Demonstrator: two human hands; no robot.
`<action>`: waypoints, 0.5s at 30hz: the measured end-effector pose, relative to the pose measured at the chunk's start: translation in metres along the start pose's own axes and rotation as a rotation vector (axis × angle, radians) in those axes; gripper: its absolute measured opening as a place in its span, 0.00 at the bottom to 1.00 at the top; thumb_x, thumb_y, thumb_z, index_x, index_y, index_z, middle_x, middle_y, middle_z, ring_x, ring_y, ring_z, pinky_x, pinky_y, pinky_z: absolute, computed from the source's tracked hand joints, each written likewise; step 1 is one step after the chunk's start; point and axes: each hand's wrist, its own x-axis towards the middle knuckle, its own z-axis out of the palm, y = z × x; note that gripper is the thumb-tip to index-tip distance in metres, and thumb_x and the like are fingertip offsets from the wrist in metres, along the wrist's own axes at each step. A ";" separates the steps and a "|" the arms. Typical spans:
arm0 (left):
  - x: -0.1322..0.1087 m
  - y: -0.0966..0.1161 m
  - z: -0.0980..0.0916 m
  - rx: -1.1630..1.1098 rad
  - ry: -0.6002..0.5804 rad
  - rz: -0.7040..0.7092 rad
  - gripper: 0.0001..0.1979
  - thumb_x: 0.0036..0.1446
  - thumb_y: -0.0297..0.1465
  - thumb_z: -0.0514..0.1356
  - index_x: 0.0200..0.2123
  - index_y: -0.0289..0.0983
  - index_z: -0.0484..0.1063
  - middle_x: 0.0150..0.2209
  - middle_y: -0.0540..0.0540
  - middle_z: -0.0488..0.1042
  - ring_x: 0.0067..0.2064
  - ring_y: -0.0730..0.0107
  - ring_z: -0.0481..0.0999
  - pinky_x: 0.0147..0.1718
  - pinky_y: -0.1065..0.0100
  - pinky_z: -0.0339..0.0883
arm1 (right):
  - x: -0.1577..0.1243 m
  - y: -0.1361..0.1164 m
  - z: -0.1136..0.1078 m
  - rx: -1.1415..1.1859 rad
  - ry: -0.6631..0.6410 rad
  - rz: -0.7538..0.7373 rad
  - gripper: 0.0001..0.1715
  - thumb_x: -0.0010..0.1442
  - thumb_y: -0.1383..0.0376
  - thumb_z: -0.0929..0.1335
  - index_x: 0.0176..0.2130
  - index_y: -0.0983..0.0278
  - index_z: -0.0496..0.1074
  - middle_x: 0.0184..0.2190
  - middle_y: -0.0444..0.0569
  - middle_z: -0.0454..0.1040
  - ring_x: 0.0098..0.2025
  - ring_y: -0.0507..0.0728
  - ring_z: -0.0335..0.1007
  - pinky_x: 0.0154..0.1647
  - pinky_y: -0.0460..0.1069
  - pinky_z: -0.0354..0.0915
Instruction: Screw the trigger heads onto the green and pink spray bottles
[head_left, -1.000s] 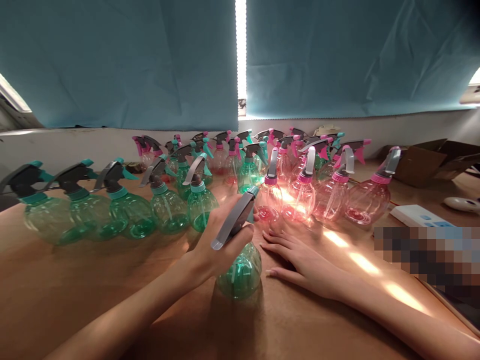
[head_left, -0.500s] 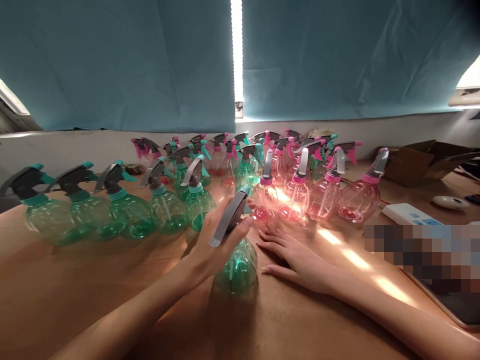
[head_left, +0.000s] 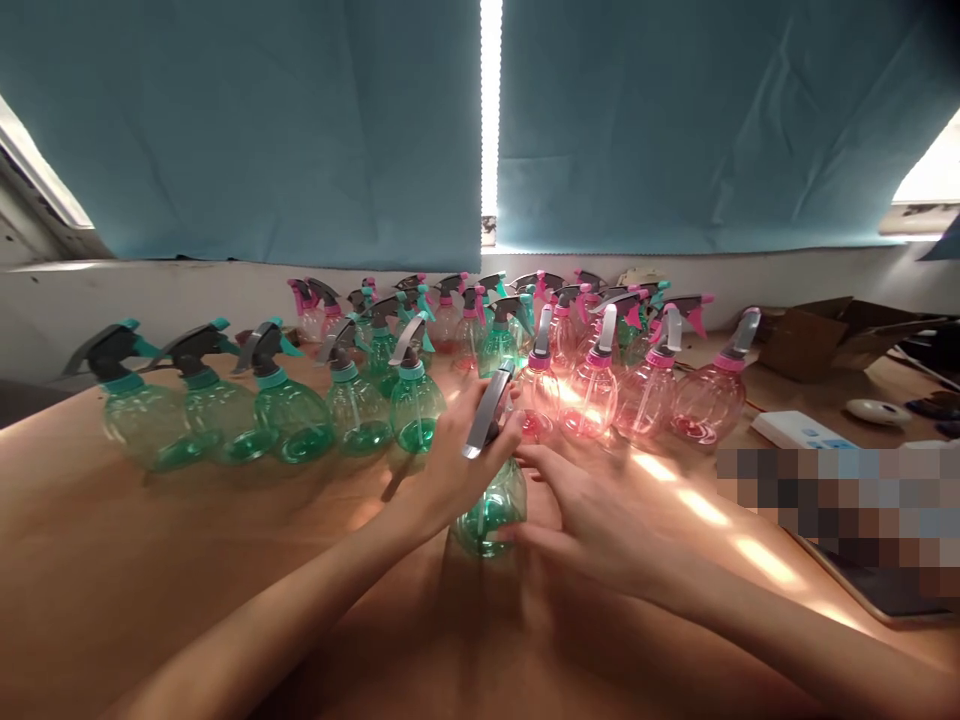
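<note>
**Left hand [head_left: 461,445] closed on a green spray bottle [head_left: 491,515], right hand [head_left: 589,505] at its side**

Nearest lies the bare brown bench [head_left: 187,570], its wood tone broken by bright patches of light on the right. In the near middle, the fingers of the left hand are wrapped around the bottle's trigger head and neck. Its clear green body shows below the hand, and the grey lever slants toward the near left. The right hand comes in from the right with thumb and fingers spread wide beside the green body; I cannot tell whether they touch it.

At the near right lies a dark flat device [head_left: 889,605], partly pixelated, with a white box [head_left: 787,428] just beyond it. Farther on, five green bottles [head_left: 292,412] stand in a row on the left, and four pink bottles [head_left: 589,400] on the right. A pale mouse-shaped object [head_left: 877,411] and an open cardboard box [head_left: 806,340] are on the far right. Farther still is a crowd of mixed pink and green sprayers [head_left: 499,352], before a white wall [head_left: 247,287] and blue curtains [head_left: 240,130] parted by a bright strip.
</note>
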 end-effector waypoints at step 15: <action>-0.042 -0.030 -0.045 0.044 -0.078 -0.130 0.22 0.61 0.42 0.58 0.53 0.36 0.64 0.56 0.37 0.69 0.57 0.55 0.70 0.55 0.52 0.66 | 0.044 -0.005 0.017 0.104 0.063 0.086 0.35 0.60 0.47 0.69 0.59 0.59 0.61 0.55 0.58 0.69 0.56 0.69 0.66 0.49 0.61 0.66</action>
